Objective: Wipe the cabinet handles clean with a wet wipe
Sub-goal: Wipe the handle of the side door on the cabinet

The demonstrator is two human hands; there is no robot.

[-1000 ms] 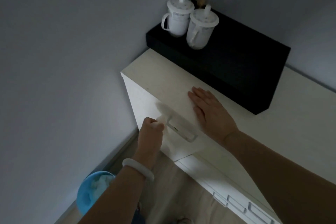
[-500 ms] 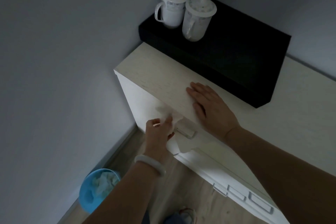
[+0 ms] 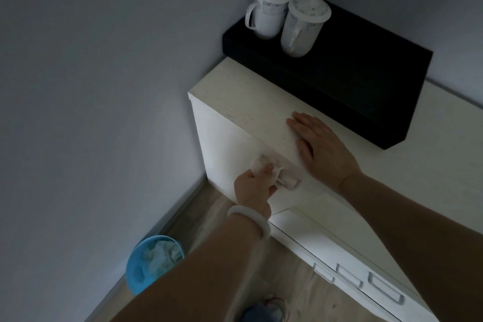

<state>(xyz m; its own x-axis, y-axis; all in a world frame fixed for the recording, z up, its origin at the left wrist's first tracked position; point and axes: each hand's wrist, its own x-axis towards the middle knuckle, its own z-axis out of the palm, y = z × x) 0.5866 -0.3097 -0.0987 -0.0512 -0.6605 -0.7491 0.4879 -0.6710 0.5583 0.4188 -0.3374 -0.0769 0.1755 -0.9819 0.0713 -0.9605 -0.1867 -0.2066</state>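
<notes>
A white cabinet (image 3: 224, 144) stands in the room's corner. On its front sits a pale bar handle (image 3: 288, 181). My left hand (image 3: 254, 187), with a white bangle on the wrist, grips a crumpled white wet wipe (image 3: 258, 165) and presses it against the left end of that handle. My right hand (image 3: 320, 148) lies flat on the cabinet top near the front edge, fingers straight. Several more handles (image 3: 384, 287) show on the lower drawers at the bottom right.
A black box (image 3: 366, 81) sits on the cabinet top by the wall, with two white lidded cups (image 3: 300, 23) on it. A blue bin (image 3: 154, 263) holding crumpled paper stands on the wooden floor by the left wall. A shoe shows at the bottom edge.
My left hand has slid the wipe along the handle, first right, then back to its left end. The right hand has stayed flat on the top. The view has shifted slightly.
</notes>
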